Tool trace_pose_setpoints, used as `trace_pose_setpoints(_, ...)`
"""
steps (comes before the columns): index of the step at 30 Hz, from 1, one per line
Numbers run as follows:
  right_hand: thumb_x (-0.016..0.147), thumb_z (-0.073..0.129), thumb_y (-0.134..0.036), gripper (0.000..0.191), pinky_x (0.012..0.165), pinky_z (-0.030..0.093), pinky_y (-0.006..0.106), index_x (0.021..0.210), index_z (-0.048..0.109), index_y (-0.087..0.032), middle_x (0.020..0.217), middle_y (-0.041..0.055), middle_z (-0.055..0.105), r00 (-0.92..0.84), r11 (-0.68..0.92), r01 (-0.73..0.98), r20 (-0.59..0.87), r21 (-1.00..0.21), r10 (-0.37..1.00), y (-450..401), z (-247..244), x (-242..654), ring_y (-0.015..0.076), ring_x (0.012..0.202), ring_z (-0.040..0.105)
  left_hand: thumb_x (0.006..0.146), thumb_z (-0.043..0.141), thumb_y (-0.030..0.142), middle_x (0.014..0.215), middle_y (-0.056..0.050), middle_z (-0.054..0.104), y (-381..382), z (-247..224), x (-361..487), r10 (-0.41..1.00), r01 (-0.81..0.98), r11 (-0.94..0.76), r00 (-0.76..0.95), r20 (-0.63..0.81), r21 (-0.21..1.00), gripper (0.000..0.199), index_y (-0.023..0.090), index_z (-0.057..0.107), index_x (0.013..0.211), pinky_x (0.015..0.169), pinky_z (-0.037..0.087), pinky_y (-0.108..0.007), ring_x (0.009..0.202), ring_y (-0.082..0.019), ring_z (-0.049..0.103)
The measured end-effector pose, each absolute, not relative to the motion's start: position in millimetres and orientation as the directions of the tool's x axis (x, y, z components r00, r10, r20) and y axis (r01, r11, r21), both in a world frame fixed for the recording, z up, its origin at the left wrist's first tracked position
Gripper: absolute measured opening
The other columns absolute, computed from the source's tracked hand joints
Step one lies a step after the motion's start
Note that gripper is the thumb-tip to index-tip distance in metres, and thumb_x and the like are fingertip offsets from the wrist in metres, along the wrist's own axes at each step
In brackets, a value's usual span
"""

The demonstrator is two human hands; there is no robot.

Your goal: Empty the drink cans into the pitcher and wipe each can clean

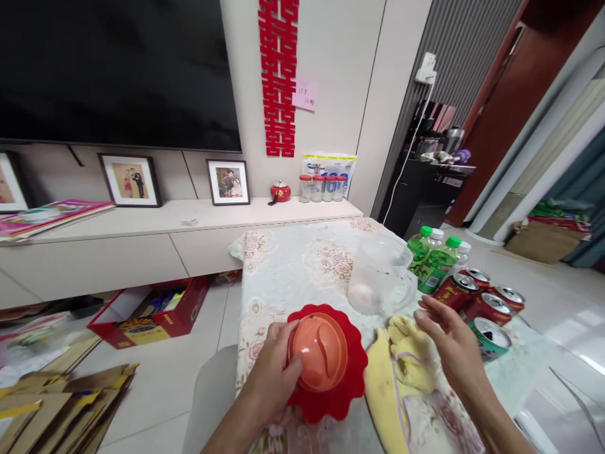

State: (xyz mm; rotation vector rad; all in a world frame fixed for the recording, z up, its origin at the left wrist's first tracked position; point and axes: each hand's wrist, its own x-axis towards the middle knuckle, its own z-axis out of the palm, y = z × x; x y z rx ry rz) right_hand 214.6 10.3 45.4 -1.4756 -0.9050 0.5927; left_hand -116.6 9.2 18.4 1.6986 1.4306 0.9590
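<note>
An orange round container (320,353), its top marked with an S-shaped ridge, sits over a red scalloped dish (326,410). My left hand (276,362) grips its left side, thumb toward the front and fingers behind. To the right, my right hand (447,334) hovers empty with fingers stretched out, between a crumpled yellow cloth (385,391) and the drink cans. The cloth has purple edging and lies close beside the red dish. Behind it stands a clear plastic pitcher (378,271) with its handle toward the right.
Green-capped bottles (437,265) and several cans (489,309) crowd the right side of the floral tablecloth (288,265). Glass jars (321,189) and framed photos (227,183) line the cabinet (208,221). A red box (151,312) and cardboard (66,410) lie on the floor at left.
</note>
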Motion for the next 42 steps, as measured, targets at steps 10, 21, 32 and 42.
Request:
trace_pose_setpoints(10,0.081,0.058,-0.044,0.019,0.061,0.045,0.035,0.082,0.054,-0.025,0.067,0.0031,0.064,0.370,0.002,0.784,0.470,-0.621,0.801,41.6,53.3,198.4,0.0244,0.060,0.064,0.095,0.035,0.015,0.124,-0.017,0.059,2.6,46.7,-100.7,0.968,0.858,-0.154,0.230,-0.098,0.490,0.039,0.011,0.062,0.123,0.102,0.049,-0.048,0.113,-0.030,0.063)
trace_pose_setpoints(21,0.080,0.060,-0.039,0.014,0.071,0.050,0.033,0.082,0.062,-0.025,0.080,0.0016,0.073,0.050,0.205,0.765,0.372,-0.611,0.927,60.8,77.5,256.2,0.0218,0.074,0.067,0.096,0.039,0.026,0.131,-0.014,0.063,11.6,65.5,-86.3,0.964,0.774,-0.260,0.239,0.113,0.577,0.046,0.015,0.058,0.136,0.107,0.049,-0.051,0.124,-0.031,0.060)
trace_pose_setpoints(32,0.083,0.059,-0.040,0.042,0.095,0.055,0.046,0.121,0.066,-0.023,0.122,0.0105,0.075,0.152,0.101,0.692,0.281,-0.715,0.947,64.7,58.3,264.2,0.0295,0.107,0.071,0.070,0.070,0.020,0.163,-0.024,0.027,58.3,81.3,-6.8,0.951,0.394,-0.303,0.189,0.246,0.868,0.109,0.012,0.010,0.161,0.125,0.030,-0.054,0.157,-0.037,0.026)
trace_pose_setpoints(42,0.071,0.066,-0.044,0.070,0.114,0.044,0.054,0.134,0.066,-0.015,0.138,0.0179,0.068,0.220,-0.108,0.691,0.066,-0.714,0.973,-7.7,1.8,229.1,0.0372,0.129,0.063,0.065,0.078,0.016,0.161,-0.024,0.033,76.4,61.7,40.1,0.963,0.169,-0.267,0.081,0.257,0.949,0.127,0.020,-0.005,0.162,0.123,0.031,-0.052,0.154,-0.036,0.033)
